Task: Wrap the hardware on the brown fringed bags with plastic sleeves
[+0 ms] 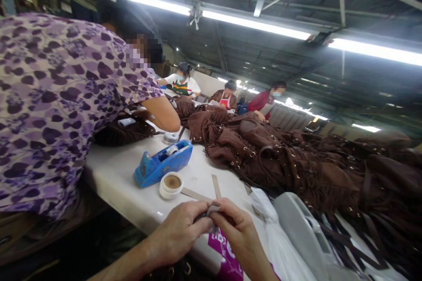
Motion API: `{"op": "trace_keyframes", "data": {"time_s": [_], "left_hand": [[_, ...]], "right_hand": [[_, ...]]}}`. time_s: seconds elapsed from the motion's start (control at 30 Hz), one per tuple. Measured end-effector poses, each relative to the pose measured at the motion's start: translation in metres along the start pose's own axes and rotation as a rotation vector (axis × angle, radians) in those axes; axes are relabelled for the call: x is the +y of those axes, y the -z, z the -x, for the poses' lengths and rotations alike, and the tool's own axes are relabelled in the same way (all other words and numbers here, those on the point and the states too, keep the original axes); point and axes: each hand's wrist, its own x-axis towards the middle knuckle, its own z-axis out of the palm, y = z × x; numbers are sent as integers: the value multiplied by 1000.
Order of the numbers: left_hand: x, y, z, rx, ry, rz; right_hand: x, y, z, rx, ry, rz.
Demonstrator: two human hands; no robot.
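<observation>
My left hand (180, 227) and my right hand (238, 225) meet low in the middle of the view, above the near table edge. Both are closed, fingertips pinching a small grey piece (215, 207) between them. Its kind is too hidden by the fingers to tell. Just beyond my hands, two flat greyish-brown strips (216, 185) lie on the white table (198, 171). Left of the strips is a round white tub (170, 193) with a brown top surface. Below my right hand shows purple-and-white printed plastic (224, 252).
A blue tape dispenser (164, 165) stands behind the tub, and a grey plastic dispenser-like body (298, 221) at right. Brown fringed bags (280, 151) pile across the far side. A co-worker in a purple patterned shirt (66, 105) leans in from the left; several people work beyond.
</observation>
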Motion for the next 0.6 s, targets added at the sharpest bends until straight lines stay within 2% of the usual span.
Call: {"op": "trace_keyframes", "data": {"time_s": [0.17, 0.37, 0.5, 0.6], "left_hand": [[-2, 6, -2, -42, 44, -8], [-2, 12, -4, -91, 55, -106], [-4, 10, -5, -66, 76, -28], [-5, 8, -6, -50, 49, 24]], "right_hand": [[-4, -2, -1, 70, 208, 237], [0, -6, -2, 16, 417, 318], [-2, -6, 0, -68, 459, 300], [-7, -3, 1, -64, 479, 351]]}}
